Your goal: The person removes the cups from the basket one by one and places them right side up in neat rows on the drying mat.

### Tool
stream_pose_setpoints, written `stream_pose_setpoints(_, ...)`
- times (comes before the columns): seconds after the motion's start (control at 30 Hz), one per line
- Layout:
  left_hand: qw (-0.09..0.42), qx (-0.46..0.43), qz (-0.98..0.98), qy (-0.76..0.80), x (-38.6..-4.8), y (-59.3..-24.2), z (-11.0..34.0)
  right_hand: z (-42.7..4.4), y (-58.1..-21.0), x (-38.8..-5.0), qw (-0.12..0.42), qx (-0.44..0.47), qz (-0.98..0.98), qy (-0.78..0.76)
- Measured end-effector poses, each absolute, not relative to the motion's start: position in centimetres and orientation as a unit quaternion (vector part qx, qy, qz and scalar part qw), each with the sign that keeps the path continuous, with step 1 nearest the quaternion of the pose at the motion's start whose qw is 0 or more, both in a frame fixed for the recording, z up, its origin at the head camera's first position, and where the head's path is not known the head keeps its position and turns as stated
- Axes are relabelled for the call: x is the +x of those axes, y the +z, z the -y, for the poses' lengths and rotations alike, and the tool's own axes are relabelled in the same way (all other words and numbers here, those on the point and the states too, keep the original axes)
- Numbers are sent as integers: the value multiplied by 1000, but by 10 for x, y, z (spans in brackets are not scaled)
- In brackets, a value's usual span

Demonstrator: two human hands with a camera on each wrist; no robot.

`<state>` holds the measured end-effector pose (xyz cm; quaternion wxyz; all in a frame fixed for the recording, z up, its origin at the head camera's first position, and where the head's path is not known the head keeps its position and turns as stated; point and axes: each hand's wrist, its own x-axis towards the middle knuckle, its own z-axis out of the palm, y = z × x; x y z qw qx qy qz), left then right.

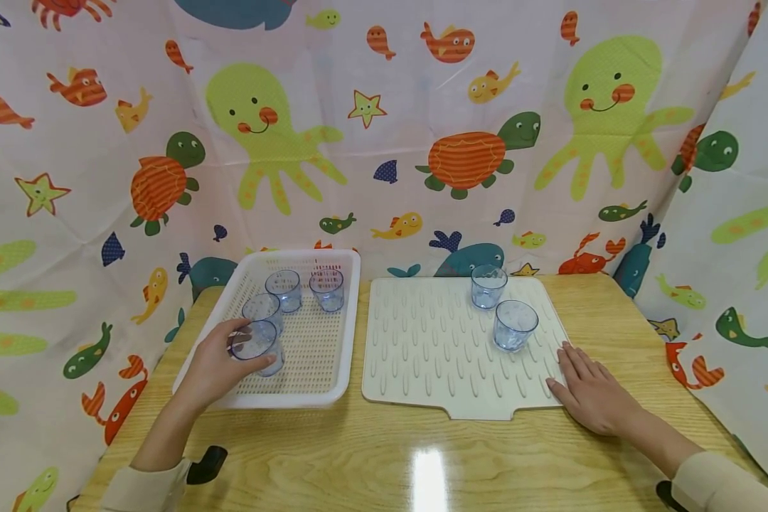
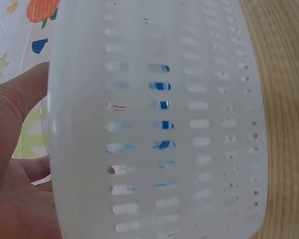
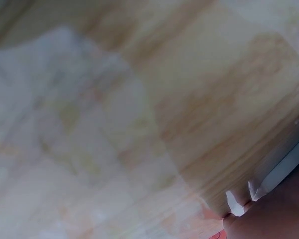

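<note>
My left hand (image 1: pixel 220 364) reaches over the near left side of a white plastic basket (image 1: pixel 350 327), thumb and fingers curled around a clear bluish glass (image 1: pixel 264 347). Close behind that glass stands another (image 1: pixel 262 307), with two more glasses (image 1: pixel 284 291) farther back. In the left wrist view, the perforated basket wall (image 2: pixel 84 149) hides the held glass and part of the hand (image 2: pixel 10 149). My right hand (image 1: pixel 592 395) lies flat with extended fingers at the right edge of a cream draining mat (image 1: pixel 422 341). Two upright glasses (image 1: pixel 515 326) stand on the mat's right half.
The basket and mat sit side by side on a wooden table (image 1: pixel 333 455), a narrow gap between them. A curtain (image 1: pixel 384 178) printed with sea animals hangs behind and along both sides. The right wrist view shows mostly blurred tabletop (image 3: pixel 214 114).
</note>
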<state>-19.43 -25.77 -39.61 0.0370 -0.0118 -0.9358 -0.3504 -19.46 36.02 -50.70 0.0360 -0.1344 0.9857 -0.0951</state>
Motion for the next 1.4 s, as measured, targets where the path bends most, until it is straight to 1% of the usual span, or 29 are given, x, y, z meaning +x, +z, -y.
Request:
stream_pose_setpoints(0.67, 3, -2, 899, -439, -193, -390, 242, -359, -504, -195, 30, -137, -985, -97)
stream_pose_setpoints(1.4, -11, -14, 892, -451, -198, -388, 224, -359, -504, -194, 36, -138, -985, -99)
